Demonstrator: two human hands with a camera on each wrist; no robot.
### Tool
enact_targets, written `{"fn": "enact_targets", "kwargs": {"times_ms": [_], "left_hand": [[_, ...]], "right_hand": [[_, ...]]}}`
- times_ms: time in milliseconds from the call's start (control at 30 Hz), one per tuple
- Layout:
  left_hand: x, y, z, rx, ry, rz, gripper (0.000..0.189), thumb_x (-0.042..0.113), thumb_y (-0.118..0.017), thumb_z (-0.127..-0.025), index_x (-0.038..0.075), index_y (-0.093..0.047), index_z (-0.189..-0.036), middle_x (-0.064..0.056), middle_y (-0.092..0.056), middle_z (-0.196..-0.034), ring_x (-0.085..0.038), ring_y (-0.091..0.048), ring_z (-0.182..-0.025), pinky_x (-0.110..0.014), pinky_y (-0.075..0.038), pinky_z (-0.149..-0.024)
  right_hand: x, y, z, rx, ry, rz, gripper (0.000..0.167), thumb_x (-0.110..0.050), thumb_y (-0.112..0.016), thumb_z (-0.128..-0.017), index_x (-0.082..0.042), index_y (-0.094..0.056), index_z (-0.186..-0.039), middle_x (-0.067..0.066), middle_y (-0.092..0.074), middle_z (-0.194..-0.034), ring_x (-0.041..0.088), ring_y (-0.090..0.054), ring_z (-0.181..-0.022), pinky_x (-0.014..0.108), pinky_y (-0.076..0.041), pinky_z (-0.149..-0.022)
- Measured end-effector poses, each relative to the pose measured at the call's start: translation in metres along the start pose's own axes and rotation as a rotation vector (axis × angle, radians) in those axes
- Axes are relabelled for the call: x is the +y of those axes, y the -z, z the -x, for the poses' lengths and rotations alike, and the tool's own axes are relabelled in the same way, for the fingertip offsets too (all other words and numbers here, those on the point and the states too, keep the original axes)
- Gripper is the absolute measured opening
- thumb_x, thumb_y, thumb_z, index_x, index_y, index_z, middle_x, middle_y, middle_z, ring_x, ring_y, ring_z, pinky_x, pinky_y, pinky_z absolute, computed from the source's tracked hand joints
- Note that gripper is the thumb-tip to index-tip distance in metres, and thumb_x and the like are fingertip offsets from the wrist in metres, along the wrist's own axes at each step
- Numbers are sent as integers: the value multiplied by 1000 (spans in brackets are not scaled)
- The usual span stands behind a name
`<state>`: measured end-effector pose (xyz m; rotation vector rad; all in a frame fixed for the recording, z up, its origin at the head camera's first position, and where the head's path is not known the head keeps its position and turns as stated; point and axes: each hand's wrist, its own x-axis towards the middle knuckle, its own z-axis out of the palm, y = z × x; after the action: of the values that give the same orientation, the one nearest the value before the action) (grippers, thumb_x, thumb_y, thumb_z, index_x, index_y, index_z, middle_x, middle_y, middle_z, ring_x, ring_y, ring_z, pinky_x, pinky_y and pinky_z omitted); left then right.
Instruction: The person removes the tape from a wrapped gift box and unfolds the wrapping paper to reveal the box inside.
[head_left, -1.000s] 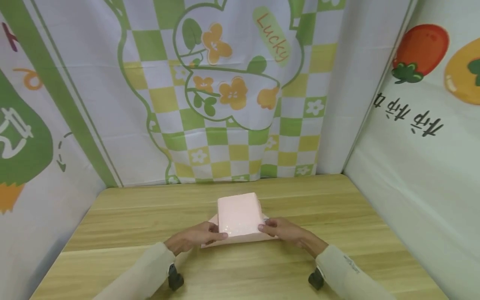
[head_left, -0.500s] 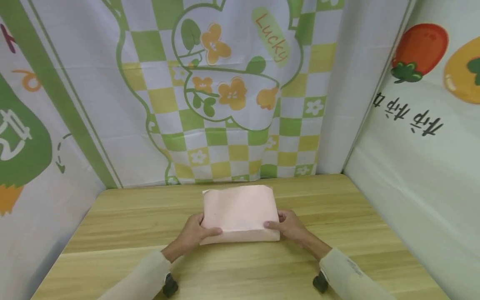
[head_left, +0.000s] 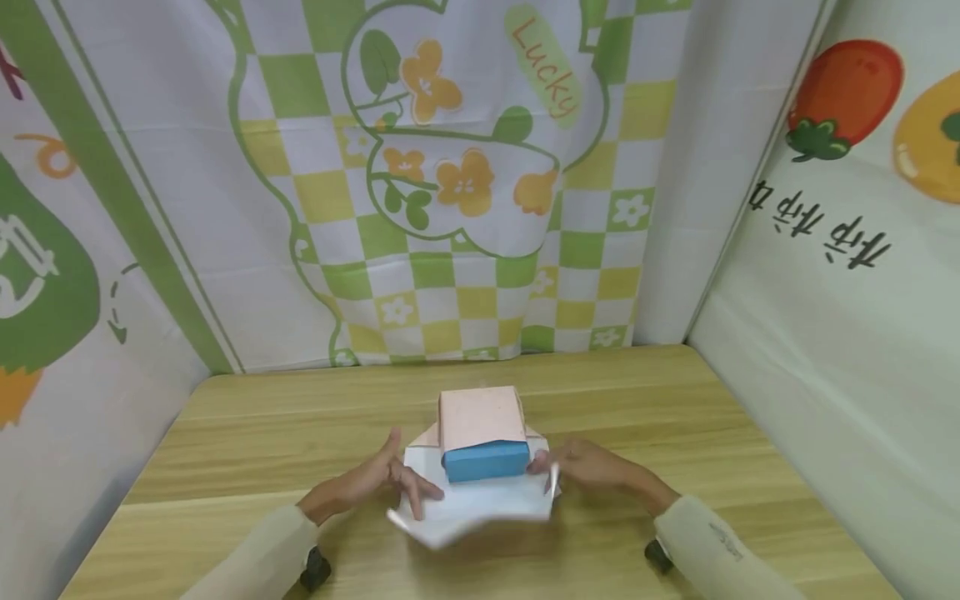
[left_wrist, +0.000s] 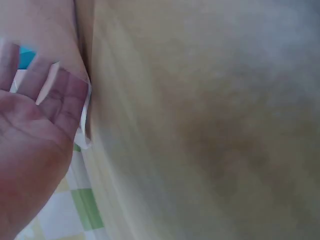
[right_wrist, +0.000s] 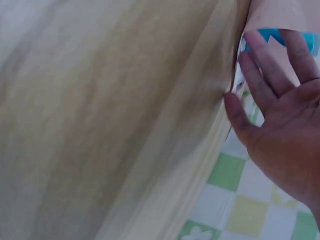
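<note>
A blue box (head_left: 487, 463) sits partly wrapped in pink paper (head_left: 478, 417), its front side bare. The paper's front flap lies unfolded toward me, white side up, its near edge lifted and blurred. My left hand (head_left: 375, 485) is at the flap's left side, fingers spread over the white surface. At the opposite side my right hand (head_left: 592, 465) is by the flap's edge, its fingertips blurred. Both wrist views show extended fingers against the paper, on the left hand (left_wrist: 35, 125) and the right hand (right_wrist: 290, 112), with a bit of blue behind.
The wooden table (head_left: 285, 433) extends around the paper on all sides. A checked green and yellow cloth (head_left: 465, 292) hangs behind its far edge. Printed white sheets stand at the left and right (head_left: 810, 350). A dark wrist mount (head_left: 315, 571) is on each sleeve.
Half a second ago the paper covered the box, with both hands gripping its sides. Now the front flap has come down toward me, the blue box shows, and the fingers have loosened and spread.
</note>
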<state>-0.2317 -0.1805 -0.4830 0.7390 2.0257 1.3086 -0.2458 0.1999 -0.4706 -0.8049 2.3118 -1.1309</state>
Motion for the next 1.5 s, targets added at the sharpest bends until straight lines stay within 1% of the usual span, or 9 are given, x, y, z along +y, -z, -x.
{"fn": "enact_targets", "kwargs": {"times_ms": [67, 133, 233, 367, 467, 600, 867, 1133, 1500], "left_hand": [[0, -4, -3, -13, -57, -142, 84, 44, -10, -108, -1, -74, -80, -5, -72, -119, -15, -61, -121, -54, -30, -116], [0, -10, -7, 14, -130, -341, 56, 35, -36, -107, 9, -73, -74, 2, -73, -106, -5, -61, -105, -36, -44, -104], [1, -20, -15, 119, -220, -702, 23, 31, -65, -94, 16, -69, -77, 8, -61, -92, -1, -48, -89, -19, -44, -79], [6, -27, -23, 218, -173, -968, 18, 33, -74, -86, 17, -65, -85, 7, -54, -95, -7, -43, -89, -24, -43, -79], [10, -25, -26, 232, -113, -982, 37, 33, -77, -84, 7, -62, -106, -4, -57, -113, -18, -51, -104, -35, -48, -91], [12, -19, -26, 195, -42, -951, 76, 38, -75, -85, -9, -44, -136, -20, -48, -139, -33, -47, -129, -47, -43, -109], [8, -5, -30, 133, -6, -908, 107, 52, -75, -80, -15, -26, -148, -33, -19, -158, -46, -20, -148, -55, -26, -119], [8, 17, -47, 108, 66, -956, 111, 58, -82, -70, -7, -36, -147, -24, -35, -154, -38, -34, -144, -48, -33, -118], [11, 24, -53, 51, 88, -873, 130, 55, -88, -63, -8, -18, -153, -25, -18, -161, -39, -21, -150, -52, -23, -122]], "right_hand": [[-1, -4, -2, 9, 88, 148, 33, -34, -58, -99, -11, -78, -89, 15, -67, -123, 37, -58, -120, 46, -49, -101], [-1, -7, -3, 35, 143, 279, 21, -32, -73, -89, -16, -76, -76, 12, -66, -119, 33, -60, -114, 40, -51, -95], [-4, -11, -5, 78, 144, 395, 15, -28, -82, -79, -17, -71, -80, 7, -62, -116, 27, -57, -110, 43, -49, -94], [-9, -12, -7, 100, 105, 498, 42, -28, -85, -75, -8, -66, -108, 8, -59, -121, 30, -57, -116, 51, -48, -100], [-12, -11, -10, 80, 79, 533, 72, -33, -84, -75, 1, -56, -132, 17, -54, -136, 37, -50, -129, 56, -41, -108], [-12, -9, -15, 41, 78, 551, 91, -38, -84, -75, 4, -43, -144, 24, -42, -151, 44, -39, -139, 59, -33, -114], [-7, -5, -22, -6, 85, 569, 124, -47, -88, -64, 10, -21, -151, 31, -17, -159, 46, -21, -147, 59, -27, -117], [1, 2, -45, 73, 41, 576, 106, -50, -87, -66, 8, -42, -143, 22, -44, -148, 40, -40, -138, 60, -36, -111], [1, 2, -48, 29, -74, 626, 124, -58, -88, -59, 1, -31, -152, 17, -30, -160, 35, -26, -149, 59, -28, -117]]}}
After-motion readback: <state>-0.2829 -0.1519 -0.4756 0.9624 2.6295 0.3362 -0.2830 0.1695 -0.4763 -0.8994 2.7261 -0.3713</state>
